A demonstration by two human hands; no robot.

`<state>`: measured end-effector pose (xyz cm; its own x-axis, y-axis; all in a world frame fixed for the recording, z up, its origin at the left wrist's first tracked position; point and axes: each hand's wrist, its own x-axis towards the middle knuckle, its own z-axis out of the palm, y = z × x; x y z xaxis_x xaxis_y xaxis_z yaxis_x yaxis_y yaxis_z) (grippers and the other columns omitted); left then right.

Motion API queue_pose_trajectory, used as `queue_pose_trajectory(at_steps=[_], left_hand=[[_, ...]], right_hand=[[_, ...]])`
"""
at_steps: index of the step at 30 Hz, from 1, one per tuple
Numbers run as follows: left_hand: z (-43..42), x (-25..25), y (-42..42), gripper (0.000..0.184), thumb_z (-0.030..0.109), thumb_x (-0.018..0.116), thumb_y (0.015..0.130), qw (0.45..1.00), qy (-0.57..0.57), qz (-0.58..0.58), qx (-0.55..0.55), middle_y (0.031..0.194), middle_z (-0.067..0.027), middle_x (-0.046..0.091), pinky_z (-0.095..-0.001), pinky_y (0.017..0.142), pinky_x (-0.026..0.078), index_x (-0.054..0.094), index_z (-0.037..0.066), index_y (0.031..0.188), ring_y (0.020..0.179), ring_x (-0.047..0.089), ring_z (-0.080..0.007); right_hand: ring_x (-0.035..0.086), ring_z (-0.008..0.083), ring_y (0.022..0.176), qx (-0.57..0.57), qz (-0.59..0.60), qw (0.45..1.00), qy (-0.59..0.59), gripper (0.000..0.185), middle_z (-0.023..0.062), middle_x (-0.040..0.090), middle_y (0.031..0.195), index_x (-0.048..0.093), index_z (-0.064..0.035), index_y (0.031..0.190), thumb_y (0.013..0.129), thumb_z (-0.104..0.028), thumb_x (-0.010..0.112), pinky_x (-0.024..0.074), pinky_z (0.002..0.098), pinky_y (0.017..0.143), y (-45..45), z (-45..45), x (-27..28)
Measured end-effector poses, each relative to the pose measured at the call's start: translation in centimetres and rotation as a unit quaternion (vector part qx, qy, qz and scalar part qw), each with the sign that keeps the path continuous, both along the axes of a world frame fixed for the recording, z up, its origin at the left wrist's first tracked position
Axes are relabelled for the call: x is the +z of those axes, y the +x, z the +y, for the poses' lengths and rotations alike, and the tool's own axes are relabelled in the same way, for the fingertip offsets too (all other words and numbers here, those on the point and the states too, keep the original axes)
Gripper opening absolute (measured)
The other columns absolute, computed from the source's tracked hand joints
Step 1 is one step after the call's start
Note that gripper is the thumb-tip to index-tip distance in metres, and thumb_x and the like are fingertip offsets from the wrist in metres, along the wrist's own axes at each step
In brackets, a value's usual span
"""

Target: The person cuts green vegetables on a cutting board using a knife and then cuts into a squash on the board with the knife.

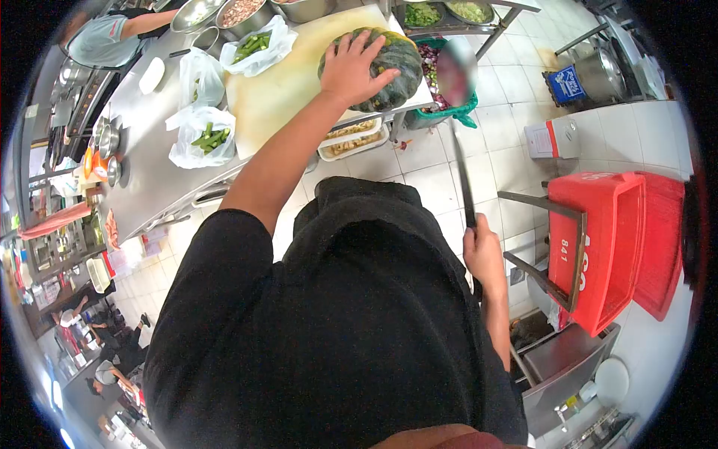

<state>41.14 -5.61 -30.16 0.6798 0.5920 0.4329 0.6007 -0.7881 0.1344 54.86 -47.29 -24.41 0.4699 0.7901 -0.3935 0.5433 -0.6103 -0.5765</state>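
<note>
A large dark green pumpkin [400, 73] sits at the right end of a pale cutting board [280, 93] on the steel counter. My left hand [357, 71] lies on top of it with the fingers spread. Off the counter, lower right, my right hand [484, 251] is wrapped round the handle of a long knife [463, 168], its blade pointing up and away from me. The blade touches nothing. Left of the board, plastic bags [219, 153] hold cut green vegetables.
Metal bowls [243, 16] of food stand at the counter's back. A green-lined bin [467, 112] is beside the counter's right end. Trays [351, 142] sit below its edge. Red crates [598, 247] stand at right. Another person [105, 37] is at the far left; more people are lower left.
</note>
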Motion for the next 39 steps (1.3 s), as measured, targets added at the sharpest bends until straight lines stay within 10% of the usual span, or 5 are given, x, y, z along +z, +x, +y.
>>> queue_pose_trajectory(at_steps=[6,15,24,39], left_hand=[[-1.5,-2.9,-3.8,0.091,0.058,0.077,0.083,0.967,-0.148,-0.190,0.087,0.155,-0.0264,0.041,-0.0532,0.118,0.034,0.047,0.007,0.152,0.143,0.041,-0.0439],[1.2,-4.1,-7.6,0.111,0.055,0.083,0.081,0.891,-0.393,-0.215,0.076,0.155,-0.0264,0.039,-0.0432,0.116,0.041,0.028,-0.002,0.159,0.141,0.047,-0.0393],[10.5,-5.9,-11.2,0.077,0.046,0.074,0.094,0.834,-0.507,-0.218,-0.027,0.148,-0.0180,0.057,-0.0381,0.108,0.047,0.046,0.012,0.156,0.127,0.060,-0.0274],[15.3,-4.7,-11.8,0.075,0.047,0.073,0.095,0.814,-0.539,-0.216,0.010,0.136,-0.0207,0.064,-0.0377,0.100,0.052,0.051,0.001,0.150,0.116,0.066,-0.0266]], right_hand=[[0.069,0.0523,0.088,-0.070,0.018,0.989,0.127,0.049,0.0332,0.069,0.090,0.043,-0.0045,0.147,0.099,-0.008,0.052,0.0536,0.0567,0.077,1.1,8.0,-3.0],[0.066,0.0548,0.085,0.060,-0.142,0.980,0.127,0.053,0.0352,0.068,0.088,0.046,-0.0088,0.147,0.095,-0.011,0.053,0.0521,0.0615,0.078,4.6,22.8,-6.9],[0.068,0.0526,0.079,0.008,-0.053,0.998,0.037,0.050,0.0348,0.067,0.080,0.047,0.0009,0.145,0.096,-0.008,0.053,0.0549,0.0553,0.071,-7.0,16.4,-0.7],[0.069,0.0449,0.078,-0.058,0.048,0.996,-0.043,0.047,0.0274,0.066,0.081,0.057,-0.0110,0.141,0.095,-0.006,0.057,0.0540,0.0471,0.072,-8.4,11.8,1.6]])
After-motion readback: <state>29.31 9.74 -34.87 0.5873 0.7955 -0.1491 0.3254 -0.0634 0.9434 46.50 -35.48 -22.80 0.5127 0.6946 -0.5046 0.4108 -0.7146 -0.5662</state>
